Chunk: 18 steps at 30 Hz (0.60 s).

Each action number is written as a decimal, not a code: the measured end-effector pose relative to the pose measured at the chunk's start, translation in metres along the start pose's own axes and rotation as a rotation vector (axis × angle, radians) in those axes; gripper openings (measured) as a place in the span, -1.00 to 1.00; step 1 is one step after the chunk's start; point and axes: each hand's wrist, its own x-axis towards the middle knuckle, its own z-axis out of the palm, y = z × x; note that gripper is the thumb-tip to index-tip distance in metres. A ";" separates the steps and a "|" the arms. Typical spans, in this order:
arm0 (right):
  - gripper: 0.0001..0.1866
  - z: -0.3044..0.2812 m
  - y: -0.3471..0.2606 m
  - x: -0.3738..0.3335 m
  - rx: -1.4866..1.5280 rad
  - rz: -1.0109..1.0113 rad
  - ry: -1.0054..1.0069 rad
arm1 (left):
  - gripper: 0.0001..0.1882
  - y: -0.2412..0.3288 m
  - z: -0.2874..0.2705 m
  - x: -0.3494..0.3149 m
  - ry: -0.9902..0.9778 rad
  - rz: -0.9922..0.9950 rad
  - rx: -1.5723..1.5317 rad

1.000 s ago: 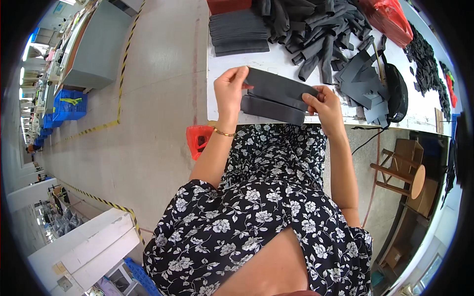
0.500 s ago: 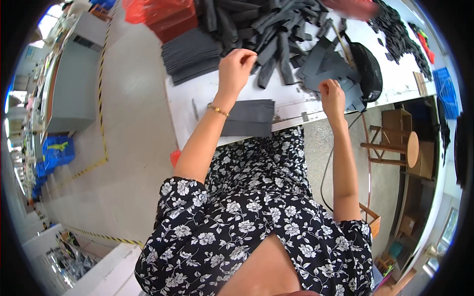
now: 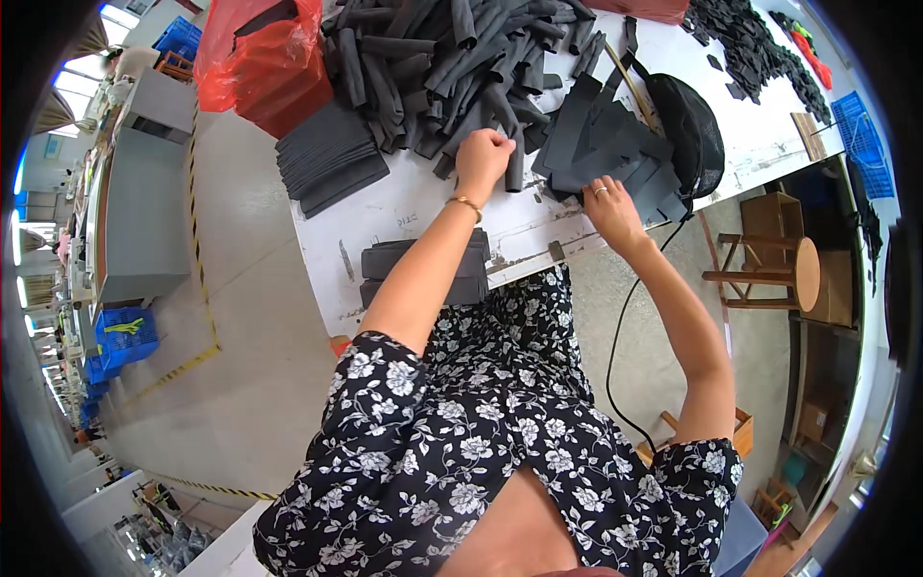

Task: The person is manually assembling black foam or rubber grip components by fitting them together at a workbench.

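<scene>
My left hand (image 3: 483,161) is closed, thumb and fingers pressed together, at the near edge of a heap of rolled dark grey fabric pieces (image 3: 463,72). Whatever its fingertips hold, if anything, is hidden. To its right, my right hand (image 3: 615,216) bends down with fingers drawn together on the near left edge of a loose pile of flat dark grey pieces (image 3: 620,144). One strip's end runs in under those fingertips. Partly beneath my left forearm lie folded dark grey pieces (image 3: 469,274) in two rows at the table's front edge.
A neat dark grey stack (image 3: 332,162) sits at the left, before a red plastic bag (image 3: 264,82). Beside the flat pieces rests a black mesh-covered thing (image 3: 690,130), its cord (image 3: 615,351) hanging past the table edge. A wooden stool (image 3: 806,279) stands at the right.
My left hand has moved right across the rolled pieces. My right hand has come down and left to the flat pile's near edge. The whole view has shifted.
</scene>
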 end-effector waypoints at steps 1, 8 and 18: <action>-0.76 -0.006 0.003 0.002 0.084 0.001 0.110 | -0.68 -0.008 -0.002 0.001 -0.030 -0.084 -0.364; -0.72 -0.098 -0.030 0.038 0.904 0.415 0.558 | -0.72 0.019 -0.087 -0.057 0.004 -0.188 -1.235; -0.70 -0.139 -0.126 0.038 0.932 0.065 0.464 | -0.70 0.006 -0.162 -0.121 0.084 -0.287 -1.803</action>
